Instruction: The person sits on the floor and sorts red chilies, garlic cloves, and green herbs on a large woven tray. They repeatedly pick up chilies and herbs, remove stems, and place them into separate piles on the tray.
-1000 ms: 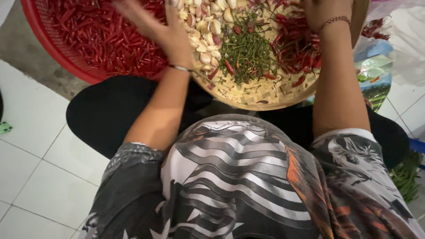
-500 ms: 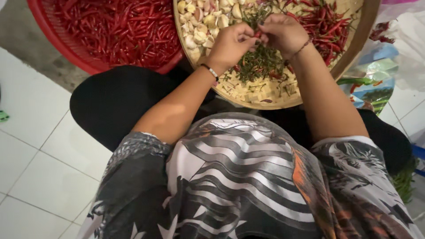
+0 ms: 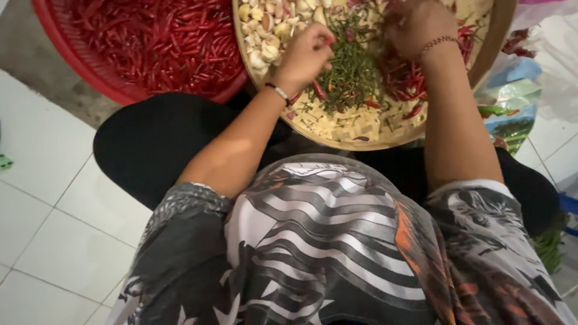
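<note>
Right now a red chili (image 3: 329, 40) sits pinched in the fingertips of the left hand (image 3: 306, 55). At about three o'clock from it, the right hand (image 3: 418, 27) curls over more red chilies (image 3: 404, 81); I cannot tell what it holds. Green stems (image 3: 352, 75) lie between them on the round tray (image 3: 337, 135). Garlic (image 3: 265, 27) sits at nine o'clock, beside the red basket (image 3: 90, 66).

There is a single view, from a camera worn on the person's head, and it faces steeply down over the person's own chest and lap toward the white tiled floor (image 3: 42, 156). It sits close to the body, so the patterned shirt (image 3: 337, 247) fills the near half of the frame, and both forearms run away from it to the far edge. There the round woven tray (image 3: 500, 42) and the red basket (image 3: 72, 66) at far left are cut off by the top border.
</note>
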